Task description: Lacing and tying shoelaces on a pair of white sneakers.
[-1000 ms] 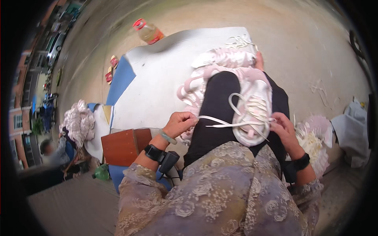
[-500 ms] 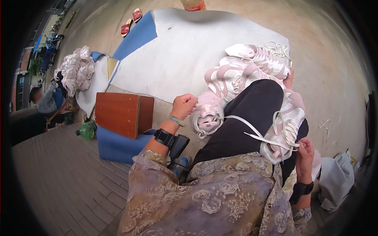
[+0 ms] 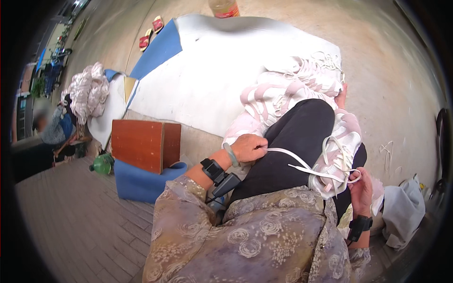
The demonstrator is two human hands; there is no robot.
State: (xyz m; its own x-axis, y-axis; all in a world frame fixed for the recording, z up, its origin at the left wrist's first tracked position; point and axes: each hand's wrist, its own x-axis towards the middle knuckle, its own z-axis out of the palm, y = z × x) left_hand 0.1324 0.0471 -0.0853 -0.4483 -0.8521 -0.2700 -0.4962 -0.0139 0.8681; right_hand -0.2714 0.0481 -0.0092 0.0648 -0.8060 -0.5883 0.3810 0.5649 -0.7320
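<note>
Left hand (image 3: 249, 147) fingers pinch white cord (image 3: 302, 159); right hand (image 3: 362, 190) fingers grip cord's far end beside pink-white cloth (image 3: 340, 150).

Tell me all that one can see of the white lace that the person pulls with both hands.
The white lace is a flat, thin band, apparently woven fabric. It runs taut across the black-clad leg from the left hand, which pinches one end, to the pink and white shoe upper on the lap. There it forms loops, and the right hand holds a loop at the upper's lower edge. More strands cross near the upper.
</note>
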